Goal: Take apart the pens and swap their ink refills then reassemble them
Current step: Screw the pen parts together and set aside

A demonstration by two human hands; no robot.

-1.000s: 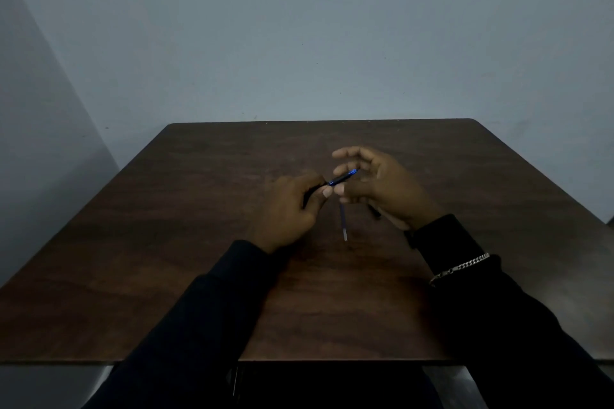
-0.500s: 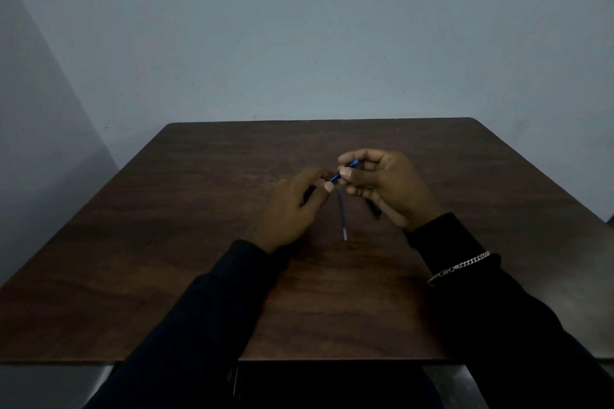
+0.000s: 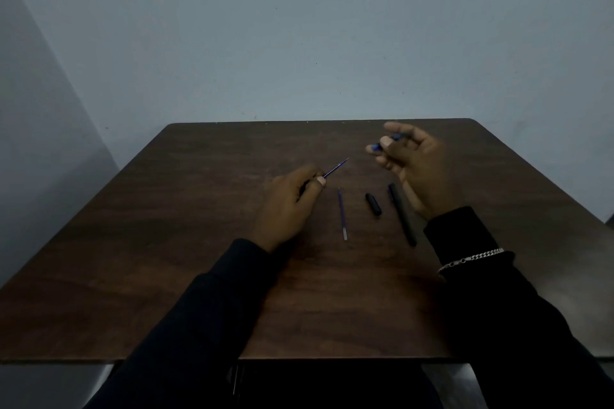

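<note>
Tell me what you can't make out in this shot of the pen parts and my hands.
All in the head view:
- Left hand: its fingers hide all but the tip end of the refill it holds.
- Right hand: the blue piece is blurred and mostly covered, so which part it is stays unclear.
- Black barrel: its far end sits behind the right hand.
- Loose refill and black cap: too small and dim for detail.

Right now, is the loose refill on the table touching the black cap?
Apart. The head view shows bare table between the loose refill and the black cap to its right.
</note>
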